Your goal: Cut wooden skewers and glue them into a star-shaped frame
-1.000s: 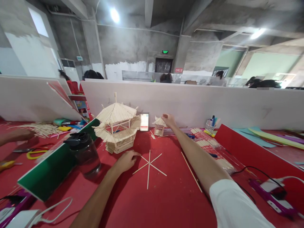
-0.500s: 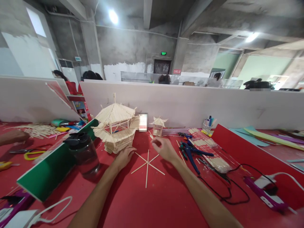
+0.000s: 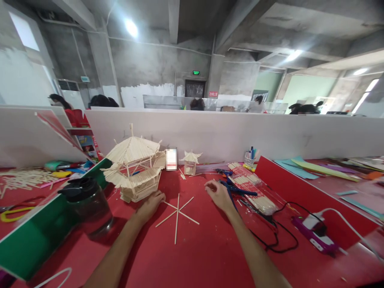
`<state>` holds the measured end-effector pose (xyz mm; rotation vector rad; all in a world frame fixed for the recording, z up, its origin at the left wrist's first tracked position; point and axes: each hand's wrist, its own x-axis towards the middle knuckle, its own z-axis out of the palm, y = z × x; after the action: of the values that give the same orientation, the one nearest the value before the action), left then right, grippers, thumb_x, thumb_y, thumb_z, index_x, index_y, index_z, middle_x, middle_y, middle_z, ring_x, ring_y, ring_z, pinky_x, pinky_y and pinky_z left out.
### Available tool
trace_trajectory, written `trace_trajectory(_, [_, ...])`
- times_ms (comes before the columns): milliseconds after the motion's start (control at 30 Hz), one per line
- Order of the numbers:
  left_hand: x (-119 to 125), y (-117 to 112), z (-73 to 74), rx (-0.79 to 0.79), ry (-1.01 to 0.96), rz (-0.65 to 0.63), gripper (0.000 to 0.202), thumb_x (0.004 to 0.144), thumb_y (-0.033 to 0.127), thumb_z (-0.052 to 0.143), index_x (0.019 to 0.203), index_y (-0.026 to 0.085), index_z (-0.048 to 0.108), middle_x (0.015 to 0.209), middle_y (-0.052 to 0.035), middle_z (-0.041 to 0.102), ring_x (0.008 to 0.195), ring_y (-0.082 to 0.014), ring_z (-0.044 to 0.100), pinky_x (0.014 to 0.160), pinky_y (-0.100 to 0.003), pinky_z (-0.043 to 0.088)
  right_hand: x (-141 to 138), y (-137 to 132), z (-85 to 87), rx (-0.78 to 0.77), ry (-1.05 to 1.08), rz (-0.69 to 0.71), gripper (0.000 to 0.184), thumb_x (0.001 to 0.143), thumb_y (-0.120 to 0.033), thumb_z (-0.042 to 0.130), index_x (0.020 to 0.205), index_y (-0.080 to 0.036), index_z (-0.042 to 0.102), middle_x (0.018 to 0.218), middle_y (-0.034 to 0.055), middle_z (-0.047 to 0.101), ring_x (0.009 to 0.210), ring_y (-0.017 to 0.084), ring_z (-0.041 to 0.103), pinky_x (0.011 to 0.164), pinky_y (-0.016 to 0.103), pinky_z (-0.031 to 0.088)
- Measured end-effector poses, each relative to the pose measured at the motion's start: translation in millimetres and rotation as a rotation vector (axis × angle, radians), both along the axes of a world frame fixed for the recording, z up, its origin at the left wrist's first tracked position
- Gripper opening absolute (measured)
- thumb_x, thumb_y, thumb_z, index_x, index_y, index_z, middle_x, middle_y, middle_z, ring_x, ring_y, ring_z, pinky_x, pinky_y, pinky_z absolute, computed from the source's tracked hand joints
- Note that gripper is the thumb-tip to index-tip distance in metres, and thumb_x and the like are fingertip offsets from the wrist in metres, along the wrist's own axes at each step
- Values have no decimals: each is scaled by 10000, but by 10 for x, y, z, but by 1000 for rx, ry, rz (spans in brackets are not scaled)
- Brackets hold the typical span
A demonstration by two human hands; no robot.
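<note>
Six thin wooden arms form a star of sticks [image 3: 177, 211] lying flat on the red table. My left hand [image 3: 152, 205] rests at its upper left, loosely curved with fingers apart, near one stick's end; whether it touches the stick I cannot tell. Behind that hand stands a large two-tiered pavilion model [image 3: 135, 160] made of sticks. My right hand [image 3: 219, 195] is off to the right of the star, fingers bent and apart, with nothing visible in it. It is nearest to a blue-handled tool [image 3: 247, 193], which it partly hides.
A small pavilion model [image 3: 191, 163] stands at the back, beside a bright upright screen [image 3: 171, 159]. Left is a dark water bottle [image 3: 90, 208] by a green divider [image 3: 45, 240]. Stick packets [image 3: 261, 203], a black cable [image 3: 279, 250] and a purple power strip [image 3: 315, 238] lie right.
My right hand has moved right, away from the star to the blue-handled tool. My left hand stays by the star. The whole view has turned to the right.
</note>
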<state>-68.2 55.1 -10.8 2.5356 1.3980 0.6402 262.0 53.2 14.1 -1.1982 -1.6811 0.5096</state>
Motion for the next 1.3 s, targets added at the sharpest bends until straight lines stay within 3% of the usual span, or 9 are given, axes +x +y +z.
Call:
trace_trajectory(200, [-28,-19,47,-50,-3,-55,214,957,204,367,820,203,533,912,-28,560,847,-182,497,817,-306,378,542,77,28,27,-210,-314,345,839,-396,451,1035,-183,639,996,109,708,952,263,660,876,396,495])
trace_trajectory(300, [-26,-37,63,-28,26,-31,217,941,186,351,805,202,519,907,-41,562,826,-194,481,799,-317,370,708,38,-33,-189,-559,-465,626,809,-511,562,1309,-134,544,1265,194,612,1201,370,540,1016,522,370])
trace_trajectory(433, [-72,-43,79,35,68,30,188,888,136,366,799,205,517,824,-36,565,771,-203,462,734,-318,354,751,-21,-100,-480,-841,-460,889,756,-630,636,1477,-173,384,1455,215,450,1362,400,377,1091,575,214])
trace_trajectory(600, [-117,-70,95,34,-3,84,191,901,192,387,844,206,568,804,-31,584,764,-196,505,746,-317,395,803,-45,-62,-526,-915,-364,940,725,-537,712,1516,-234,304,1503,195,392,1394,371,341,1087,536,220])
trace_trajectory(800, [-9,-133,158,-62,-284,109,218,914,287,461,967,204,656,1005,-77,698,974,-222,612,920,-345,443,894,-46,-66,-465,-919,-337,824,708,-351,728,1454,-211,407,1401,190,509,1291,377,469,1019,486,337])
trace_trajectory(1000, [186,-157,206,-323,-734,153,392,810,548,585,917,175,634,858,-66,715,808,-211,656,801,-347,512,868,-17,58,-247,-713,-449,603,747,-324,660,1327,-204,547,1246,181,624,1178,387,552,968,486,397])
trace_trajectory(1100, [320,-280,298,-489,-983,129,433,756,550,674,954,169,618,890,-68,709,743,-162,639,737,-300,506,652,-95,207,-129,-358,-220,567,770,-381,632,1295,-177,571,1246,154,635,1146,324,587,988,440,430])
trace_trajectory(1200, [449,-453,447,-573,-1110,83,426,756,485,725,1009,160,614,920,-74,700,754,-137,625,723,-264,491,282,-264,337,-202,-128,185,536,758,-388,668,1250,-183,617,1189,107,682,1064,284,639,967,421,469])
trace_trajectory(1300, [544,-574,567,-637,-1198,52,439,724,446,780,1014,156,625,892,-59,704,688,-101,595,650,-214,468,-66,-440,430,-303,-52,431,472,760,-354,696,1205,-202,670,1172,81,704,1034,272,656,935,403,489])
